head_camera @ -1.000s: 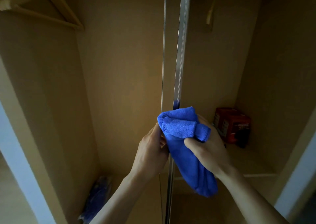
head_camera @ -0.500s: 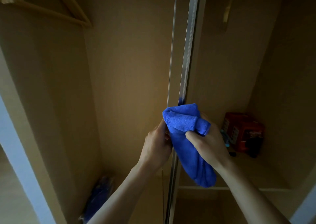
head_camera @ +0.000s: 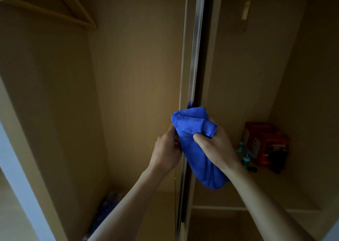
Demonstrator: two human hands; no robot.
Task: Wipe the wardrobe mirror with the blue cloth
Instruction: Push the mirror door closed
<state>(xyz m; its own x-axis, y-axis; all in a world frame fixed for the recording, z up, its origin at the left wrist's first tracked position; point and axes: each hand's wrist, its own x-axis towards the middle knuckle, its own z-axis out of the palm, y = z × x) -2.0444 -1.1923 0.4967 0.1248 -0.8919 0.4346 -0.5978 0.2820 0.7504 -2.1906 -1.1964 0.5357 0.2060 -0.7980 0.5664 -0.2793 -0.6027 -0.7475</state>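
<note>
The wardrobe mirror (head_camera: 194, 57) is a tall panel seen edge-on, with its metal frame running down the middle of the view. A blue cloth (head_camera: 194, 149) is bunched against that edge at mid height and hangs down its right side. My right hand (head_camera: 218, 149) grips the cloth, thumb pressed into its folds. My left hand (head_camera: 167, 150) is on the left side of the frame at the same height, fingers curled round the edge. Its fingertips are hidden behind the cloth.
The wardrobe interior is dim. A wooden hanger (head_camera: 73, 11) hangs at the upper left. A red box (head_camera: 266, 145) and a teal spray bottle (head_camera: 245, 154) stand on the right shelf (head_camera: 286, 194). A bluish bundle (head_camera: 108, 209) lies at the bottom left.
Both hands and the cloth have slid slightly up the mirror's edge. The view has shifted, so the frame and red box sit further right and the spray bottle has come into sight.
</note>
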